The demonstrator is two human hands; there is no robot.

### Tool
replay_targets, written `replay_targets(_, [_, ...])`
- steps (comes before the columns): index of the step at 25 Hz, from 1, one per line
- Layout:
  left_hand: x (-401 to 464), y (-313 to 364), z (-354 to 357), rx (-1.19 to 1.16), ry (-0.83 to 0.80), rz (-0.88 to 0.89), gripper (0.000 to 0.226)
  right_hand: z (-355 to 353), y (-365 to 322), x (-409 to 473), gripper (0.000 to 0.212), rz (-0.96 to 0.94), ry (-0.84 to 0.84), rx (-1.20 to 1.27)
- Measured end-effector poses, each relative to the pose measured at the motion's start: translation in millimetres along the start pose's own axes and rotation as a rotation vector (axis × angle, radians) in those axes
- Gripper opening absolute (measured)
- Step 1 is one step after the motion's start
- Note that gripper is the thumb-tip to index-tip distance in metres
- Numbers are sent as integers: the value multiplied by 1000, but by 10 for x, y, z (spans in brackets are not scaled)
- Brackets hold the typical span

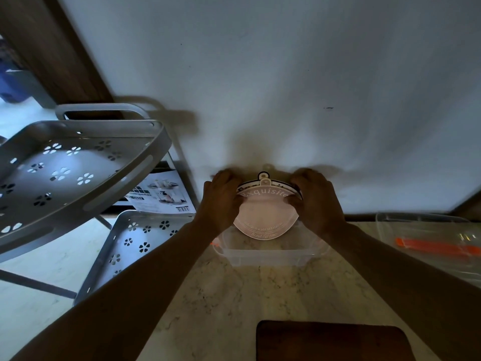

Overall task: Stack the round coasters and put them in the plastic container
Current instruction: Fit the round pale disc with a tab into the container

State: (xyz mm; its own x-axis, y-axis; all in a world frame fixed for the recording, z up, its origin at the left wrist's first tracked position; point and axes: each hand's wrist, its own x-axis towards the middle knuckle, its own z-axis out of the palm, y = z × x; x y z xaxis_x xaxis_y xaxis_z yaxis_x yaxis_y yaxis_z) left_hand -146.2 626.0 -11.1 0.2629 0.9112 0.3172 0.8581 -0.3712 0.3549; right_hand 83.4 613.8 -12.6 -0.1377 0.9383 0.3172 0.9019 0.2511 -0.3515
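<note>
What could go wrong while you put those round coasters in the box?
1. The coasters are a stack pinched only at the edges by the left hand and right hand; one might slip out and the stack come apart.
2. They are tilted above the container, so the low edge may catch its rim.
3. The container looks light and sits near the counter's left edge; a bump might push it.

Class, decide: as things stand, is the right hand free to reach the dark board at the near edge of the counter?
Probably not: the right hand helps the left hand hold the coaster stack; the board itself lies unobstructed.
</note>
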Motion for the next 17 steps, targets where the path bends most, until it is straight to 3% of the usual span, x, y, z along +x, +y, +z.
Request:
replay_targets(9, [-149,51,-205,-30,73,114,20,-166,-48,-187,23,-88,73,201])
replay_targets(17, [-209,22,-82,-65,10,87,26,-113,5,-215,23,-119,-50,125])
